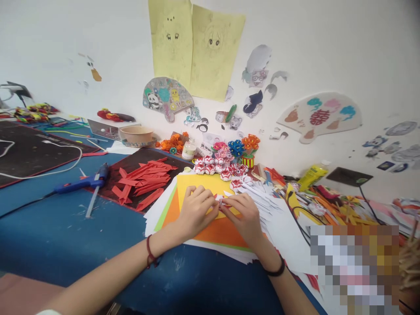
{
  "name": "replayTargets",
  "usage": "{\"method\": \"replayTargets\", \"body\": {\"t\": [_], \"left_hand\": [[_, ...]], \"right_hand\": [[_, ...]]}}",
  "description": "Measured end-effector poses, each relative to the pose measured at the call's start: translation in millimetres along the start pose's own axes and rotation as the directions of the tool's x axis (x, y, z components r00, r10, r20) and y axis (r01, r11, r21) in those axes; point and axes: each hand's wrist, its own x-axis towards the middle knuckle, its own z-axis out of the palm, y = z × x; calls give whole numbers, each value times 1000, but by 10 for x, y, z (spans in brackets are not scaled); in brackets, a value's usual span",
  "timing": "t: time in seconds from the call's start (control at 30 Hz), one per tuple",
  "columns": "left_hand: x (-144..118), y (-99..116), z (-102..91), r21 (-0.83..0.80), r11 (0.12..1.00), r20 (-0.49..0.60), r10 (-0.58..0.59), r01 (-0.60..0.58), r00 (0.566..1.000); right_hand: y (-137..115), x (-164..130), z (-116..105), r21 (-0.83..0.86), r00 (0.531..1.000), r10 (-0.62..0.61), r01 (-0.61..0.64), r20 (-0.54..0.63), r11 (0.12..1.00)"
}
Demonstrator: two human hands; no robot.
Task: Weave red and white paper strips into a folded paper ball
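I see left hand (197, 211) and right hand (244, 214) meeting, fingers of both pinched on a small red-and-white paper piece (221, 200), just above the orange sheet (213, 236). Piece mostly hidden by the fingers; exact fold can't be told. Main risk: too hard a pinch could crush it; uneven pull between hands could tear it or spring folds loose. White paper strips (262, 205) lie just right of the right fingers, so a wrist sweep could scatter them. Red-and-white paper flowers (226, 175) sit just beyond the fingers; a forward knuckle bump could topple some. Glue gun (80, 183) is well left of the left fingers; careless reach could snag its cord (26, 203), maybe burn if hot.
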Motion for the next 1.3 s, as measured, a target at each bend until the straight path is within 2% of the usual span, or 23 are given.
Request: {"method": "replayTargets", "body": {"t": [0.27, 0.47, 0.73, 1.3], "left_hand": [[223, -282, 160, 74, 990, 0, 120, -119, 993], [304, -449, 324, 33, 991, 1, 131, -131, 991], [197, -479, 458, -41, 998, -33, 50, -51, 998], [153, -383, 389, -81, 997, -65, -19, 14, 998]], "right_hand": [[162, 236, 90, -29, 999, -12, 11, -31, 1000], [306, 443, 184, 9, 996, 39, -38, -76, 999], [365, 333, 145, 115, 998, 54, -52, -13, 992], [268, 286, 177, 124, 997, 71, -68, -15, 990]]}}
